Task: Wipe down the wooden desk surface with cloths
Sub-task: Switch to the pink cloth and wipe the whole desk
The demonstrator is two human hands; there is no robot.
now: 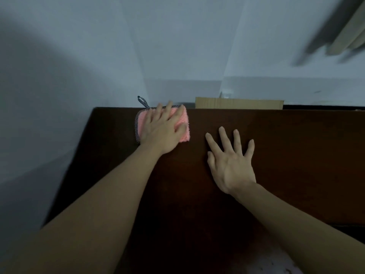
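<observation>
A dark wooden desk (296,145) fills the lower part of the view. Near its far left corner lies a folded pink cloth (184,120) with a dark dotted border and a hanging loop. My left hand (163,129) lies flat on the cloth with straight fingers and presses it onto the wood. My right hand (230,161) rests palm down on the bare desk a little right of the cloth, fingers spread, with nothing in it.
A pale wall corner rises behind the desk. A flat piece of cardboard (239,103) stands behind the far edge. Blurred wooden slats (349,34) show at the top right. The desk's left edge (79,147) drops to the floor.
</observation>
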